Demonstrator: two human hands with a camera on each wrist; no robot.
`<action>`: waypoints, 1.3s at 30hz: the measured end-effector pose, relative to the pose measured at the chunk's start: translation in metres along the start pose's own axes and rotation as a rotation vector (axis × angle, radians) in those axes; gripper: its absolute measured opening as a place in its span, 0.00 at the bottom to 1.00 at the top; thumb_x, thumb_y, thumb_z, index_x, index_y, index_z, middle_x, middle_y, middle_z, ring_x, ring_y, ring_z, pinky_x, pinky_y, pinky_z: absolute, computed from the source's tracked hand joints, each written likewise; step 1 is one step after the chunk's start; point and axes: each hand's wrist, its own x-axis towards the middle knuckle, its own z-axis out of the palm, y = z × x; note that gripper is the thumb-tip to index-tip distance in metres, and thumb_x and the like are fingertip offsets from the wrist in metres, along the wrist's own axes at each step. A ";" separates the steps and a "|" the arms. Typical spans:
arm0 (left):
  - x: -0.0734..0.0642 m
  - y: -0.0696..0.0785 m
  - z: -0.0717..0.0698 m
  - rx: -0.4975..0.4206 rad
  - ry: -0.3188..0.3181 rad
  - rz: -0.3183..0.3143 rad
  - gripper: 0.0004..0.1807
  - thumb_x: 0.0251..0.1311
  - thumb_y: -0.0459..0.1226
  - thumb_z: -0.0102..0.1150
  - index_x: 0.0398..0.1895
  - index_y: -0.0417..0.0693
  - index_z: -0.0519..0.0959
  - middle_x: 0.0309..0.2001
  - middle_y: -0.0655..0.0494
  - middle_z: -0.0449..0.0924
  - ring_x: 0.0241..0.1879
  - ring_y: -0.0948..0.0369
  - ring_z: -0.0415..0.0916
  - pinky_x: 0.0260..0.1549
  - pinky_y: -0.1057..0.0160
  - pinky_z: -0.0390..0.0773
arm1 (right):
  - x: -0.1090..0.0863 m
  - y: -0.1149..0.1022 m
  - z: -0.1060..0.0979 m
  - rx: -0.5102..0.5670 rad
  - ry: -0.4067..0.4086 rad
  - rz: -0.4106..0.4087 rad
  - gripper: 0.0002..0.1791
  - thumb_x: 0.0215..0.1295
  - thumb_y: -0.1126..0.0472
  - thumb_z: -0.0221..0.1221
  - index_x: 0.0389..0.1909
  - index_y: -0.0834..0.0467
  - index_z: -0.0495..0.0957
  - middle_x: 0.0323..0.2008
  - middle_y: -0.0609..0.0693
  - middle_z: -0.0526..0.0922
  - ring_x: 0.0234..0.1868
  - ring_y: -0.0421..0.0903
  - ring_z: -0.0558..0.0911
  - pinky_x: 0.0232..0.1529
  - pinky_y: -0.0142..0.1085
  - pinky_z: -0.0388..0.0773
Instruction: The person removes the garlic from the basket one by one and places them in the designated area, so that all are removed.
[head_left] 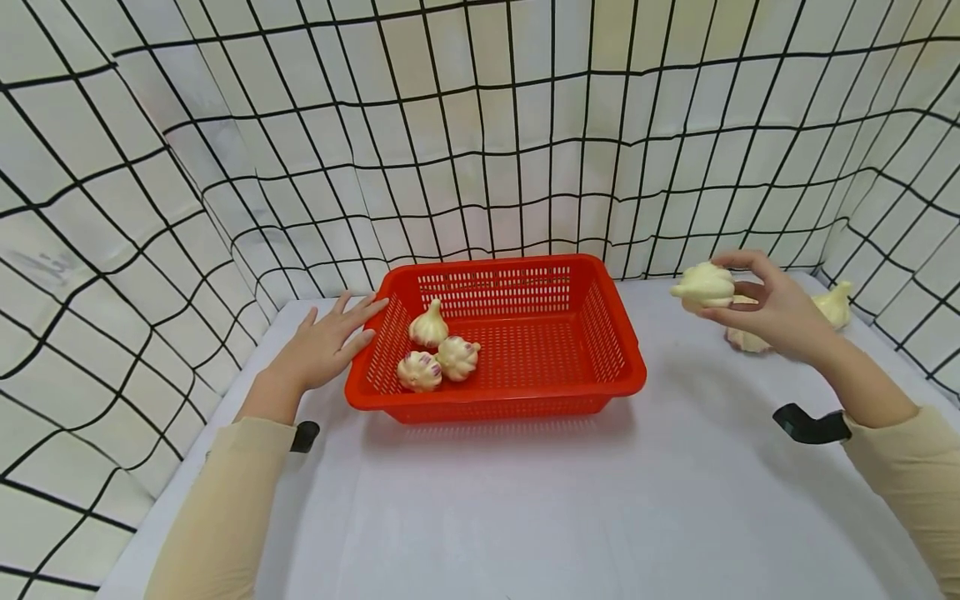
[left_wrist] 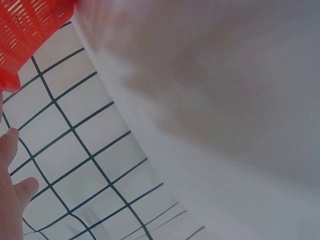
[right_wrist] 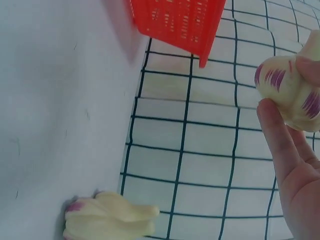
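My right hand [head_left: 787, 312] holds a garlic bulb [head_left: 705, 286] between thumb and fingers, raised over the table to the right of the red basket [head_left: 495, 400]. Purple streaks show on this bulb in the right wrist view, where the fingers [right_wrist: 274, 122] grip it from below. My left hand [head_left: 318, 346] lies with extended fingers at the basket's left rim, fingertips right on the edge; nothing is in its grasp. Three garlic bulbs sit inside the basket at its left end: a pale upright one [head_left: 429, 325] and two purple-streaked ones [head_left: 420, 372] [head_left: 458, 357].
Beyond my right hand, more garlic lies on the white table [head_left: 480, 508]: one purple-tinged bulb [head_left: 747, 338] partly hidden by the hand, and a pale bulb [head_left: 834, 305]. Black netting [head_left: 517, 154] over white walls encloses the table's back and sides.
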 end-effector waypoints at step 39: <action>-0.001 0.001 -0.003 -0.008 0.002 0.001 0.36 0.78 0.59 0.36 0.83 0.56 0.53 0.82 0.46 0.46 0.80 0.39 0.35 0.70 0.27 0.31 | -0.034 0.059 -0.071 -0.085 0.346 0.038 0.35 0.68 0.71 0.64 0.66 0.37 0.63 0.60 0.34 0.61 0.47 0.22 0.75 0.39 0.16 0.76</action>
